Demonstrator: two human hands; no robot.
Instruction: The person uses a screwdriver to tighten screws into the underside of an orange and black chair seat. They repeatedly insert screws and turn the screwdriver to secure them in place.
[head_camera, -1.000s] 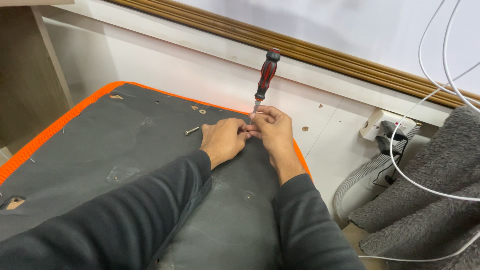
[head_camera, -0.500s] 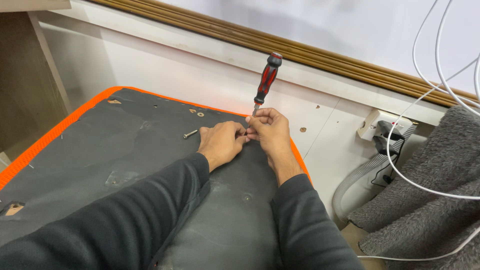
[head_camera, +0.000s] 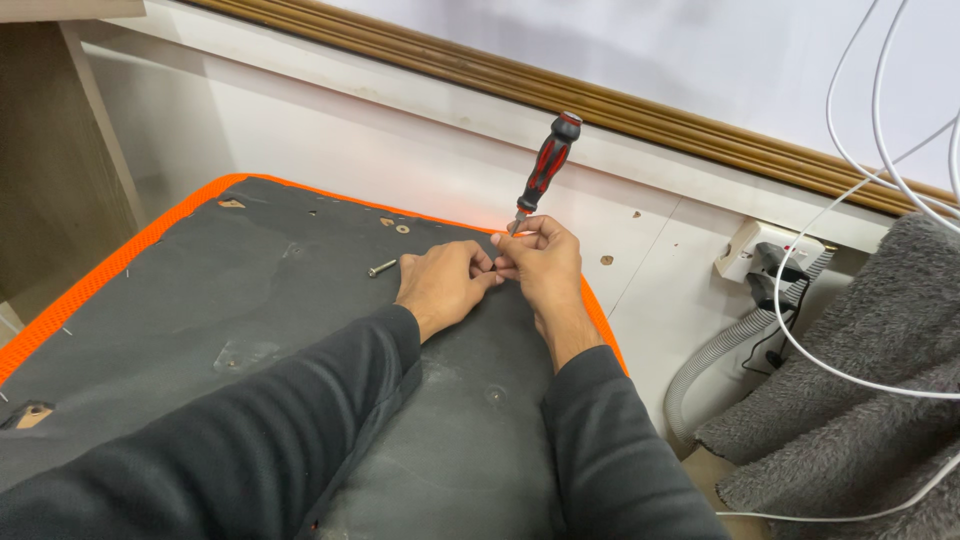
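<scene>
A dark grey padded panel (head_camera: 250, 330) with an orange mesh edge lies flat before me. My right hand (head_camera: 540, 262) grips the shaft of a red and black screwdriver (head_camera: 545, 165), whose handle points up and to the right. My left hand (head_camera: 442, 283) is closed beside it, its fingertips pinching something small at the screwdriver's tip; I cannot make out what it is. Both hands touch near the panel's far edge. A loose screw (head_camera: 381, 268) lies on the panel just left of my left hand.
A white board wall (head_camera: 330, 150) with a brown wooden moulding (head_camera: 640, 105) runs behind the panel. At right are a white power socket (head_camera: 765, 255), a grey ribbed hose (head_camera: 715, 355), white cables (head_camera: 850, 150) and a grey fuzzy blanket (head_camera: 860, 390). Small holes and fittings dot the panel.
The hands stay together at the same spot on the panel. The screwdriver handle has tilted slightly further to the right; the view has shifted a little.
</scene>
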